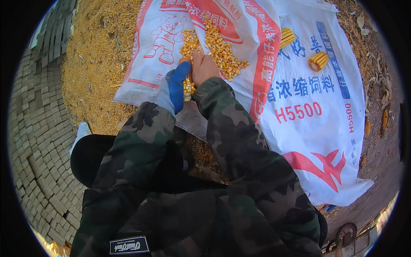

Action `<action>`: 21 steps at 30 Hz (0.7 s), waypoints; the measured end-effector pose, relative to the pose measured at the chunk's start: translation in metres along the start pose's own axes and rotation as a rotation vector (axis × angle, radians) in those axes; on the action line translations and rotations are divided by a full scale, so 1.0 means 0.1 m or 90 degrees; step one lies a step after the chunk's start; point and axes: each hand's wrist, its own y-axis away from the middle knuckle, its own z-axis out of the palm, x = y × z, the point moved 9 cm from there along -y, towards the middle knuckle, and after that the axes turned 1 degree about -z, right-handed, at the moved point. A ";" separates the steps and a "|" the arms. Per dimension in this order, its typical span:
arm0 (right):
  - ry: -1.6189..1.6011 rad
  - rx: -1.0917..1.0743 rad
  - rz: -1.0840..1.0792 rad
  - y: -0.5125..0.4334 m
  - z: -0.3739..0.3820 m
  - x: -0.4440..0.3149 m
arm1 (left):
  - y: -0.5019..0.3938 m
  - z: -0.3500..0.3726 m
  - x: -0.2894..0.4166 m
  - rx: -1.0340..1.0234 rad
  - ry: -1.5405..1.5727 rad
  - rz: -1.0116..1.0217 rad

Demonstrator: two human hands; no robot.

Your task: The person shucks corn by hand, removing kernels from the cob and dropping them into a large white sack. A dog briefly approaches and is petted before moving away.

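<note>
My left hand (176, 85), in a blue-coated work glove, grips a partly shelled corn cob (188, 88). Yellow kernels remain on the cob's near end, while reddish bare core shows farther up. Against the upper part of the cob is my bare right hand (205, 68), its fingers around it and partly hidden. Loose corn kernels (224, 57) lie in a heap just beyond and to the right of both hands. Under them spreads a white woven sack (135, 86) with red print and a cartoon pig.
A second white sack (301, 135) with blue and red print lies at the right, bearing two cob pieces, one (288, 38) partly behind the first sack's edge and another (318, 61). Shelled corn (96, 64) covers the ground at left, beside brick paving (41, 128). A wheel (346, 234) shows lower right.
</note>
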 end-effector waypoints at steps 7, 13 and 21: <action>-0.129 0.049 -0.058 -0.06 -0.46 -0.02 | -0.22 -0.13 -0.08 -0.084 0.222 -0.101; 0.003 -0.026 -0.286 0.52 -0.33 -0.88 | -0.17 -0.20 0.47 -0.081 -0.386 0.402; -0.016 -0.040 -0.105 0.11 -0.09 -0.26 | 0.05 0.14 0.14 -0.188 -0.006 0.068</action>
